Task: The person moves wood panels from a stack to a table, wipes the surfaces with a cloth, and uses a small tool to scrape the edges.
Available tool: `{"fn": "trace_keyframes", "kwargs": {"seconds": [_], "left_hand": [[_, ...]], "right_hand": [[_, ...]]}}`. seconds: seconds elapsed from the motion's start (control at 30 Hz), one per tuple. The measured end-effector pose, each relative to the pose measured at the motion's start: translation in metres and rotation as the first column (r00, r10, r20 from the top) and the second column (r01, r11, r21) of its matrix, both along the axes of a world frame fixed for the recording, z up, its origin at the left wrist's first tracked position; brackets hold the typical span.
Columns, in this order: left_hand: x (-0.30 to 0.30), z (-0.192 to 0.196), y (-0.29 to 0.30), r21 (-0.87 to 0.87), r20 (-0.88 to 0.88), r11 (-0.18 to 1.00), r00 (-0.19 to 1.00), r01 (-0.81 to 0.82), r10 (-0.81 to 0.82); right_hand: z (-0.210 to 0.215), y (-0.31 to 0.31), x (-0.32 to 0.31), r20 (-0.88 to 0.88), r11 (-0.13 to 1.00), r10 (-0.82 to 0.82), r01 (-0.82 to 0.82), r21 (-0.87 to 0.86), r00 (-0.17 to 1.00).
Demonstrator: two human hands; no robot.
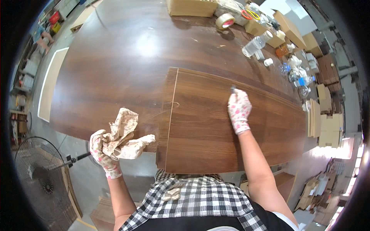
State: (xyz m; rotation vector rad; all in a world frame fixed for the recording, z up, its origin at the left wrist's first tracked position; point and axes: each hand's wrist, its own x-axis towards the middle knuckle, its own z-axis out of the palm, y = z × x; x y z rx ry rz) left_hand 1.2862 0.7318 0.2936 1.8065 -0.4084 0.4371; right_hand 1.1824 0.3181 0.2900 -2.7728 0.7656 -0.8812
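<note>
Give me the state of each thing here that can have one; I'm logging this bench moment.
Left hand: gloved, closed on a crumpled cloth.
Right hand: gloved, grip closed on a small dark tool pressed to the wood panel.
Wood panel: lying flat on the table.
Plastic bottle: lying on its side, capped.
Tape roll: tilted, unused.
Fan: running or not, cannot tell.

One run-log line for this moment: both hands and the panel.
left hand: gloved, holds crumpled cloth at table edge | right hand: gloved, small dark tool on wood panel | panel: flat on table
</note>
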Motion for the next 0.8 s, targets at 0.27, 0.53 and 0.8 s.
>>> {"fn": "trace_keyframes", "kwargs": {"seconds": [0.27, 0.53, 0.8], "left_hand": [[-0.006, -0.001, 0.003, 0.029, -0.113, 0.999, 0.993, -0.034, 0.037], [0.003, 0.000, -0.011, 0.194, 0.144, 0.981, 0.990, -0.013, -0.015], [-0.001, 0.026, -0.052, 0.207, 0.092, 0.976, 0.992, 0.066, -0.087]], "right_hand": [[0.013, 0.129, 0.064, -0.279, 0.869, 0.488, -0.492, 0.060, 0.827], [-0.003, -0.078, -0.165, -0.089, 0.883, -0.461, 0.466, 0.056, 0.883], [0.015, 0.132, -0.013, -0.186, 0.933, 0.358, -0.341, 0.117, 0.915]]}}
